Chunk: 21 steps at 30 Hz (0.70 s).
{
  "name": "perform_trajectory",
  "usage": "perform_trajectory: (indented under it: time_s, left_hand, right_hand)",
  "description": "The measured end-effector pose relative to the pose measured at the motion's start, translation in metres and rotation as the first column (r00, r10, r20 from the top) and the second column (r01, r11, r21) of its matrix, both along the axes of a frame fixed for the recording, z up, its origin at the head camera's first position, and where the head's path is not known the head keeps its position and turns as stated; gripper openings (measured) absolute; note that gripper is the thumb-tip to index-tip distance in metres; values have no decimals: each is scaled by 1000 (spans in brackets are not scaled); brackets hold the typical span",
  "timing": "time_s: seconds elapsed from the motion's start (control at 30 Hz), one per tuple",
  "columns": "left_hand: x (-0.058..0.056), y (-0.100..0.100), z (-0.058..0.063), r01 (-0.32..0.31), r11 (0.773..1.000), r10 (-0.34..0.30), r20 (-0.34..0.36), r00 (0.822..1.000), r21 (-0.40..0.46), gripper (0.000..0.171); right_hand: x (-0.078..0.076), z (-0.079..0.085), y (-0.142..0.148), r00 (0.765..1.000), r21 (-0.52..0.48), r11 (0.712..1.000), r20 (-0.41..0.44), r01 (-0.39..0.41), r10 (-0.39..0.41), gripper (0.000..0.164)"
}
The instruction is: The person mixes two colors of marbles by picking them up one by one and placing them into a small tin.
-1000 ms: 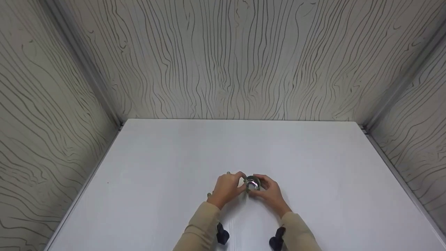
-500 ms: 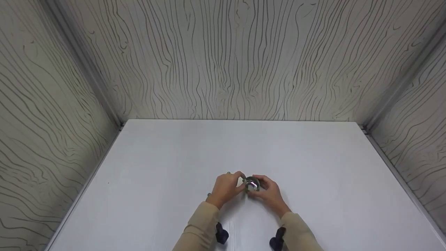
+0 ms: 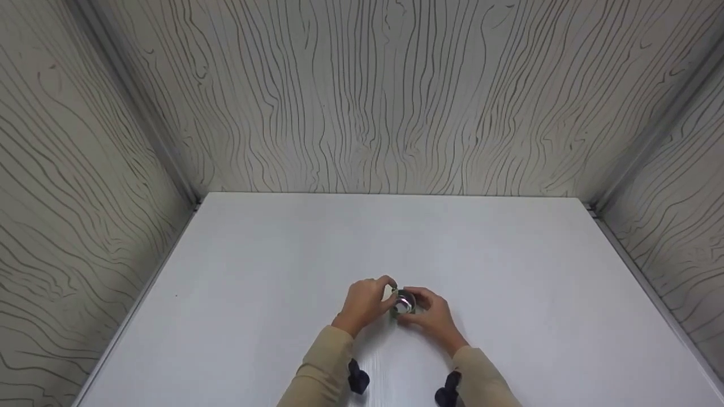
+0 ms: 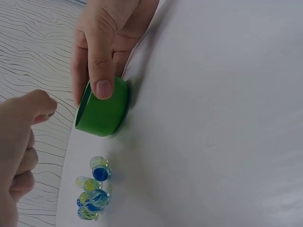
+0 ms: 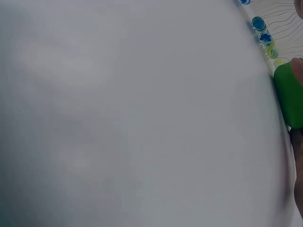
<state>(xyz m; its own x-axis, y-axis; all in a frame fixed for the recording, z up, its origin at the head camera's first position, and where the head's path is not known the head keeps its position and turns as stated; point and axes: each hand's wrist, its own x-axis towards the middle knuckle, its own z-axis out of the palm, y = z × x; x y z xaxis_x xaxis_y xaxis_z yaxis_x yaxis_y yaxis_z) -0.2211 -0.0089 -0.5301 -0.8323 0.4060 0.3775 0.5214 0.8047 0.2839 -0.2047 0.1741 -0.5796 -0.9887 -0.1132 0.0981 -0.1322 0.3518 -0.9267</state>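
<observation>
Beige sleeves [image 3: 323, 364] cover my forearms, nearest to me, with a dark mount [image 3: 358, 380] at each wrist, presumably set there to face the work. Beyond them my right hand [image 3: 435, 316] grips the green cup [image 4: 102, 113], thumb on the near side and fingers round the far side; holding it by its outside, I judge, steadies it and leaves its mouth free. The cup is upright, its base seemingly on the table [image 3: 339, 237]. My left hand [image 3: 363, 303] hovers by the rim, index finger and thumb brought close, the other fingers curled; whether anything sits between those tips I cannot tell. Marbles [image 4: 97, 199], clear with blue and yellow in them, lie bunched on the table to the cup's left, probably so that my left hand can reach them easily. Past everything rises the wall [image 3: 362, 102], covered in wood-grain lines.
</observation>
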Motion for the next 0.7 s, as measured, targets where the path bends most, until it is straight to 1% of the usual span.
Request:
perform_trajectory:
  time_s: [0.17, 0.37, 0.5, 0.57, 0.7]
  left_hand:
    - [1, 0, -1, -3, 1000, 3, -3, 1000, -15, 19]
    - [0, 1, 0, 7, 1000, -7, 30, 1000, -11, 19]
    - [0, 1, 1, 21, 1000, -21, 38, 999, -8, 19]
    - [0, 1, 2, 28, 1000, -27, 35, 999, -11, 19]
    - [-1, 3, 1, 27, 999, -26, 37, 999, -23, 19]
  right_hand:
    - [0, -1, -1, 1000, -37, 999, 9, -13, 13, 56]
    - [0, -1, -1, 999, -63, 998, 33, -13, 15, 57]
    - [0, 1, 0, 998, -64, 997, 46, -38, 41, 57]
    - [0, 2, 1, 997, -58, 997, 59, -45, 48, 58]
    - [0, 4, 1, 993, -81, 996, 103, -43, 51, 59]
